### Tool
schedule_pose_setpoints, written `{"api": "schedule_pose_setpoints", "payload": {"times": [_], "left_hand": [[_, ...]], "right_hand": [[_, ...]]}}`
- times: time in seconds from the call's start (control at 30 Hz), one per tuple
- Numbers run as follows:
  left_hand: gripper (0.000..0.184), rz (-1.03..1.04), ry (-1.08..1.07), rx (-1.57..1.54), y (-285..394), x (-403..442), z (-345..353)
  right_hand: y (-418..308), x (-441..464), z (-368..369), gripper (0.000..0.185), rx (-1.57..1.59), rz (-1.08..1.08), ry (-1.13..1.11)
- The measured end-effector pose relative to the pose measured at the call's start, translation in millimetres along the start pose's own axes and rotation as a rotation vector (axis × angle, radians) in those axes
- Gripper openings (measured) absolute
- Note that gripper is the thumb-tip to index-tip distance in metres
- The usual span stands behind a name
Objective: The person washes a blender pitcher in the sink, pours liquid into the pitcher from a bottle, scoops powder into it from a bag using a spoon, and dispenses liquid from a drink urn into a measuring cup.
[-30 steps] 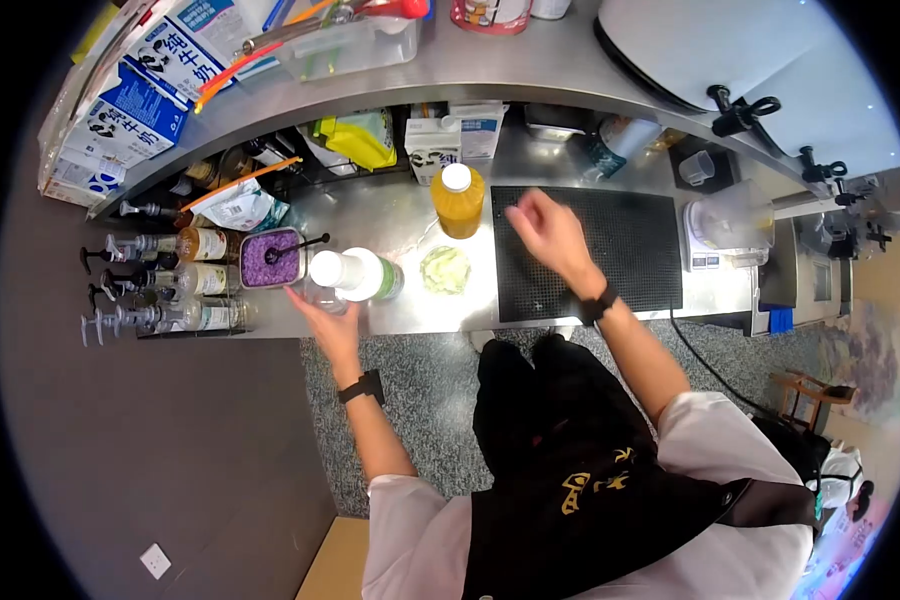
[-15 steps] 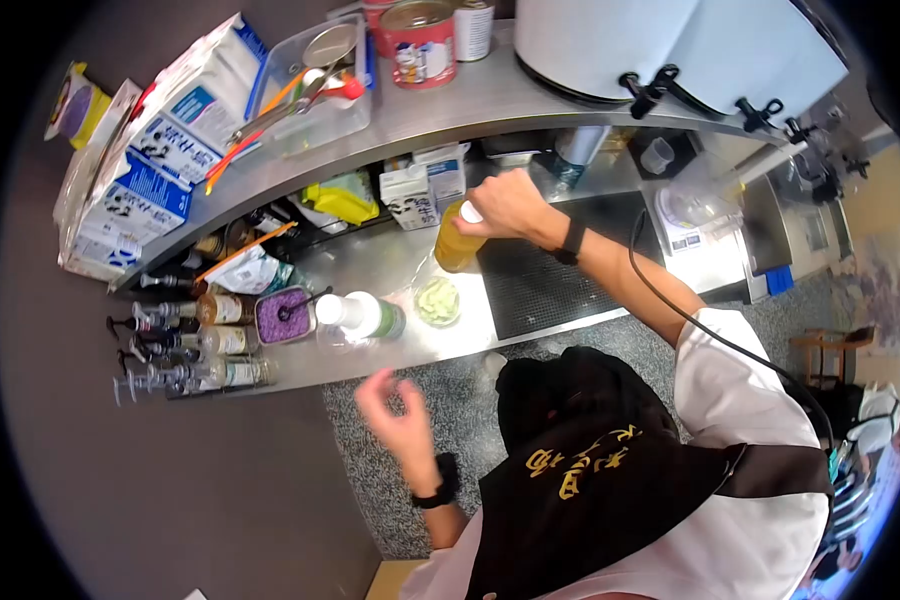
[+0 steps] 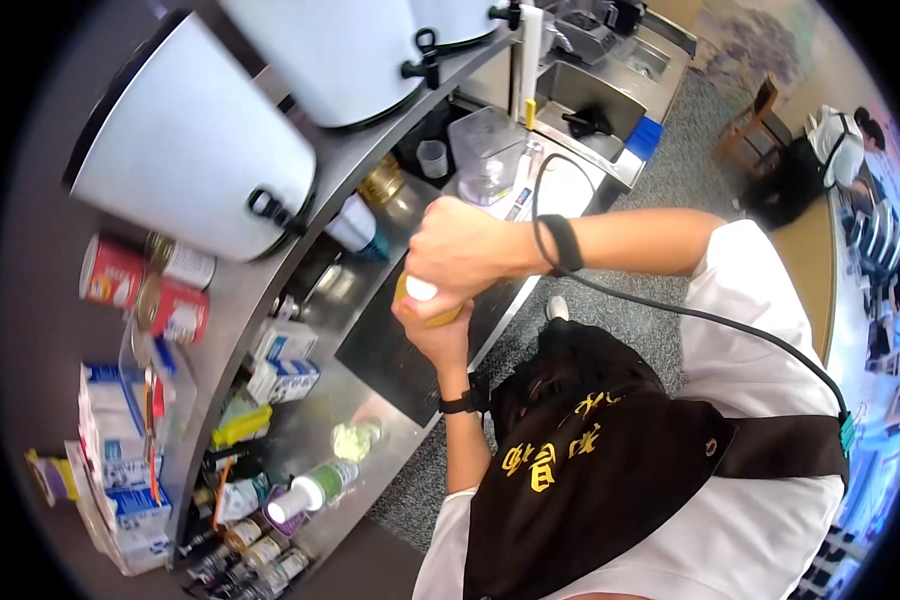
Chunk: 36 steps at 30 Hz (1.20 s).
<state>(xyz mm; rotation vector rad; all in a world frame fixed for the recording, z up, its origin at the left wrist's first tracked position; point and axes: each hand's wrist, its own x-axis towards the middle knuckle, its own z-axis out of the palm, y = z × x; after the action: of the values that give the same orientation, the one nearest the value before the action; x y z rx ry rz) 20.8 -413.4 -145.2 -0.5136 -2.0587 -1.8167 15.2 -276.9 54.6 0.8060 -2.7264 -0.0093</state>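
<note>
Both hands are closed around a bottle of yellow liquid with a white cap, held over the black mat. My right hand wraps it from above, near the cap. My left hand grips it from the lower side. The fingers hide much of the bottle. Away from the hands, a clear cup with pale green contents stands on the steel counter. Beside it is a white bottle with a green label.
Large white dispensers with black taps line the upper shelf. Cartons and pump bottles stand along the counter. A clear pitcher and a sink lie beyond. A black cable crosses over my right arm. Another person is farther off.
My view has turned toward the sink side. My left hand, empty before, has come up and closed on the bottle beside my right hand. The bottle is now over the mat.
</note>
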Motion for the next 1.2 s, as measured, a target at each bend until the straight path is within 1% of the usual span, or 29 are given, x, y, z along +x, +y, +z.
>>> {"api": "schedule_pose_setpoints", "payload": {"times": [0.03,0.07,0.13,0.17,0.2,0.27,0.3,0.33,0.37,0.4,0.43,0.5,0.53,0.57,0.6,0.63,0.67,0.73,0.77,0.8,0.83,0.87,0.93,1.0,1.03,1.07,1.13,1.17,1.2], "left_hand": [[0.086,-0.057,-0.079,-0.024,23,9,16],[0.086,-0.057,-0.085,-0.02,34,14,31],[0.086,-0.088,-0.437,-0.003,46,19,55],[0.085,-0.094,-0.545,0.054,45,20,70],[0.082,-0.228,-0.697,-0.011,63,30,80],[0.077,-0.313,-0.873,-0.169,75,34,106],[0.076,-0.36,-1.002,-0.218,81,41,120],[0.075,-0.411,-1.131,-0.271,87,48,132],[0.079,-0.479,-1.266,-0.28,95,55,143],[0.081,-0.396,-1.382,-0.23,104,64,153],[0.082,-0.399,-1.381,-0.238,112,68,161],[0.083,-0.417,-1.356,-0.238,118,70,175],[0.085,-0.38,-1.291,-0.222,119,70,180],[0.088,-0.341,-1.229,-0.203,119,71,184],[0.088,-0.344,-1.213,-0.194,117,71,189],[0.088,-0.349,-1.133,-0.196,113,69,193],[0.087,-0.355,-1.054,-0.197,108,67,195],[0.087,-0.397,-1.044,-0.185,99,67,198],[0.086,-0.349,-1.027,-0.163,93,66,199],[0.085,-0.294,-1.009,-0.142,92,69,201],[0.084,-0.386,-0.985,-0.17,95,71,202],[0.084,-0.388,-0.975,-0.165,100,75,204],[0.083,-0.426,-1.011,-0.131,110,81,205],[0.083,-0.409,-1.001,-0.099,120,87,204],[0.083,-0.392,-1.0,-0.071,122,88,203],[0.083,-0.401,-1.001,-0.07,120,86,202],[0.082,-0.297,-0.908,-0.009,113,82,198],[0.082,-0.385,-0.86,-0.011,113,80,197],[0.082,-0.392,-0.865,-0.006,109,77,194]], "right_hand": [[25,-17,-3,0.062,-0.041,-0.007,0.0],[48,-34,-9,0.059,-0.025,-0.049,-0.01],[96,-65,-8,0.059,0.133,-0.228,0.118],[118,-81,-10,0.056,0.177,-0.316,0.122],[139,-94,-19,0.052,0.207,-0.441,0.119],[175,-122,-21,0.048,0.289,-0.619,0.166],[191,-136,-15,0.048,0.343,-0.698,0.191],[202,-147,-18,0.047,0.387,-0.742,0.249],[211,-154,-19,0.046,0.437,-0.769,0.255],[220,-158,-22,0.045,0.49,-0.799,0.259],[231,-162,-28,0.045,0.508,-0.813,0.255],[251,-167,-41,0.042,0.613,-0.722,0.136],[260,-170,-44,0.042,0.623,-0.746,0.136],[268,-175,-46,0.043,0.628,-0.664,0.067],[276,-180,-47,0.045,0.629,-0.579,-0.002],[281,-182,-47,0.043,0.684,-0.525,-0.03],[285,-183,-46,0.043,0.691,-0.537,-0.026],[289,-185,-39,0.038,0.819,-0.391,0.028],[290,-187,-28,0.033,0.704,-0.378,0.029],[293,-184,-29,0.033,0.704,-0.39,0.032],[294,-182,-30,0.033,0.72,-0.37,0.018],[296,-181,-31,0.033,0.74,-0.348,0.002],[304,-181,-30,0.032,0.728,-0.388,0.011],[312,-177,-32,0.033,0.911,-0.418,0.139],[317,-177,-36,0.038,0.945,-0.343,0.127],[322,-181,-33,0.038,0.953,-0.34,0.125],[330,-190,-22,0.04,0.994,-0.146,0.238],[332,-197,-14,0.04,1.002,-0.139,0.24],[334,-205,-3,0.039,1.018,-0.031,0.267]]}}
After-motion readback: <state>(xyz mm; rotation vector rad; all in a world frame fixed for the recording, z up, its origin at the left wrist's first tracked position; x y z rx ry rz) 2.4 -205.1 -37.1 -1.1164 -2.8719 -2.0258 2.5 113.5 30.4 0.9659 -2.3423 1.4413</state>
